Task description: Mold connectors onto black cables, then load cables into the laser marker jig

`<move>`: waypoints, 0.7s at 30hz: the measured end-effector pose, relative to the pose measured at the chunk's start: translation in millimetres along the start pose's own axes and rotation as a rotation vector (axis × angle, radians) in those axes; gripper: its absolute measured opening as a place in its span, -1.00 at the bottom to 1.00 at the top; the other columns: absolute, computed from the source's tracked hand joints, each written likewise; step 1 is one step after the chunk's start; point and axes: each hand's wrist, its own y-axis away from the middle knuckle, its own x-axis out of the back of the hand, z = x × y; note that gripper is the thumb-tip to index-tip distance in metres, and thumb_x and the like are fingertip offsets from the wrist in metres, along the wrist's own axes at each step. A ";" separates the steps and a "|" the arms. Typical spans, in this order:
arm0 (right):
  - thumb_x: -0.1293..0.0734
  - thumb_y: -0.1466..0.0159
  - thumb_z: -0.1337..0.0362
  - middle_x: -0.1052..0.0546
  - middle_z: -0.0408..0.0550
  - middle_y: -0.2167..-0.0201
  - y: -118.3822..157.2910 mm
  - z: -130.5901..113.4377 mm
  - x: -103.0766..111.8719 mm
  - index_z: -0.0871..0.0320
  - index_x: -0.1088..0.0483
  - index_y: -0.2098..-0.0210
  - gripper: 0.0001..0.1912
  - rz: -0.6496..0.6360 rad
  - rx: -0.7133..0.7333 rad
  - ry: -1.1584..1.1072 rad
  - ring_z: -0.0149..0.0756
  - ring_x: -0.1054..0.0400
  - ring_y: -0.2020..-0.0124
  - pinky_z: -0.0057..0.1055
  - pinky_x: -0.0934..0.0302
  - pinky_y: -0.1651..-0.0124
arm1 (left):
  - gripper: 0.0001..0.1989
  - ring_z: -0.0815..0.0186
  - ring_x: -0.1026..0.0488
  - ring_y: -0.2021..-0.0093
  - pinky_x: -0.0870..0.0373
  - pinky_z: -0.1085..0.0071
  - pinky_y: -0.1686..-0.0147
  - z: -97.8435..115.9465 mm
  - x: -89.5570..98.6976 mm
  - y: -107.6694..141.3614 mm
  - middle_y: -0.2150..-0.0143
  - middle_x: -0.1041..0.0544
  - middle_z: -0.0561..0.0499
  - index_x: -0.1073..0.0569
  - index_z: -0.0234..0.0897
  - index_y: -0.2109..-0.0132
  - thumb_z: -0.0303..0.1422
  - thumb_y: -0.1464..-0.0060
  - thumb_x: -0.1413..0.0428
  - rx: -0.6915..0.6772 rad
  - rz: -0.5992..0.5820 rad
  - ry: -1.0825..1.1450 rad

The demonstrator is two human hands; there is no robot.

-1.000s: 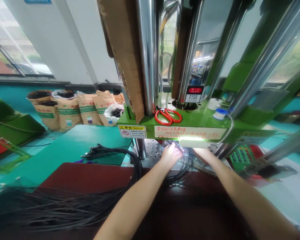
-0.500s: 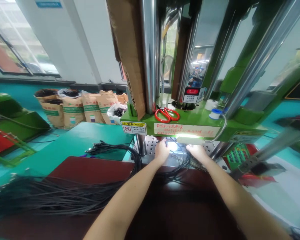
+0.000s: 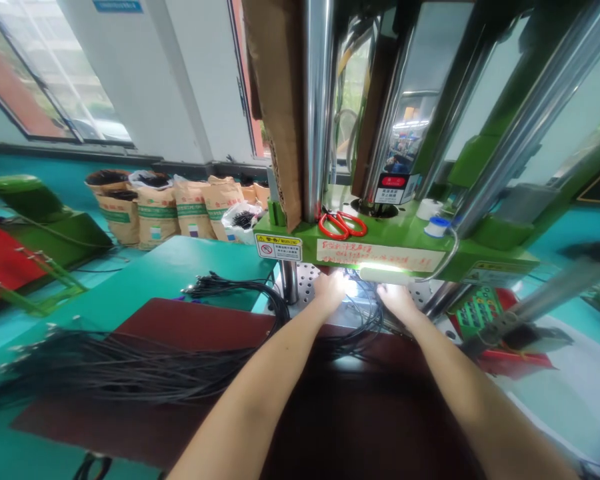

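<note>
Your left hand [image 3: 331, 290] and right hand [image 3: 399, 299] at green press [image 3: 380, 230], near lamp [image 3: 385, 274]; black cables [image 3: 375, 320] between them. Cannot tell if fingers grasp anything. Step seems cable handling; next move probably calls for steady hands.

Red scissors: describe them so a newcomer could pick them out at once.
Find the big green press. On its ledge, just above the handwritten strip, lie the scissors. Unlike the white-and-blue spool farther right, they have two bright red handle loops.
</note>
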 end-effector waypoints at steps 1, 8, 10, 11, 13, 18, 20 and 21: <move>-0.14 -0.20 0.33 -0.51 0.08 0.31 -0.2 -1.9 2.5 0.22 -0.46 0.32 -0.73 0.002 0.031 0.010 -0.11 -0.35 0.17 -0.33 -0.18 0.14 | -0.77 -0.05 -0.28 -0.03 -0.09 0.07 -0.05 5.1 -0.8 0.2 0.20 -0.46 -0.21 -0.43 -0.28 0.26 -0.22 -0.01 -0.03 -0.020 0.009 -0.023; -0.12 -0.19 0.45 -0.50 0.13 0.27 -3.9 -16.5 7.8 0.26 -0.43 0.23 -0.72 0.017 0.200 0.072 -0.11 -0.35 0.20 -0.26 -0.16 0.06 | -0.85 0.03 -0.37 0.08 -0.19 0.18 0.01 12.6 -13.9 2.2 0.29 -0.48 -0.16 -0.45 -0.31 0.31 -0.39 0.11 -0.11 -0.107 0.035 -0.072; -0.08 -0.19 0.49 -0.49 0.14 0.27 -5.6 -18.1 5.7 0.27 -0.42 0.23 -0.68 0.027 0.222 0.086 -0.13 -0.35 0.20 -0.26 -0.14 0.04 | -0.83 0.04 -0.36 0.07 -0.18 0.19 -0.01 7.2 -15.5 3.3 0.30 -0.47 -0.15 -0.44 -0.30 0.26 -0.44 0.09 -0.08 -0.121 0.053 -0.058; -0.08 -0.18 0.51 -0.49 0.14 0.27 -6.5 -18.4 4.6 0.28 -0.42 0.23 -0.68 0.029 0.227 0.093 -0.13 -0.34 0.19 -0.26 -0.13 0.03 | -0.81 0.05 -0.36 0.07 -0.17 0.18 -0.02 4.8 -16.1 4.1 0.30 -0.46 -0.15 -0.43 -0.30 0.23 -0.45 0.08 -0.06 -0.131 0.063 -0.051; -0.10 -0.15 0.52 -0.49 0.15 0.26 -8.3 -18.0 2.7 0.29 -0.42 0.26 -0.69 0.027 0.234 0.106 -0.12 -0.34 0.19 -0.27 -0.14 0.04 | -0.79 0.04 -0.35 0.05 -0.17 0.17 -0.03 1.7 -17.2 5.8 0.30 -0.46 -0.16 -0.42 -0.31 0.20 -0.48 0.07 -0.05 -0.153 0.076 -0.036; -0.13 -0.11 0.50 -0.50 0.13 0.39 -12.9 -16.6 0.4 0.25 -0.43 0.42 -0.75 0.005 0.219 0.123 -0.13 -0.36 0.33 -0.31 -0.19 0.14 | -0.85 0.04 -0.33 0.04 -0.18 0.20 -0.03 3.4 -19.9 7.0 0.31 -0.44 -0.21 -0.41 -0.35 0.28 -0.54 0.07 -0.03 -0.195 0.085 -0.003; -0.14 -0.10 0.48 -0.50 0.13 0.43 -14.2 -16.9 -0.6 0.25 -0.43 0.44 -0.76 0.004 0.211 0.121 -0.14 -0.36 0.37 -0.31 -0.21 0.19 | -0.86 0.04 -0.33 0.04 -0.18 0.20 -0.03 4.9 -19.4 5.7 0.32 -0.43 -0.21 -0.41 -0.36 0.30 -0.55 0.06 -0.02 -0.202 0.083 0.001; -0.14 -0.10 0.48 -0.50 0.13 0.42 -14.7 -17.2 -1.1 0.25 -0.44 0.43 -0.76 0.007 0.210 0.117 -0.14 -0.36 0.36 -0.31 -0.21 0.20 | -0.86 0.03 -0.32 0.04 -0.18 0.20 -0.03 5.7 -18.7 4.8 0.32 -0.43 -0.21 -0.41 -0.35 0.30 -0.55 0.06 -0.02 -0.204 0.082 -0.001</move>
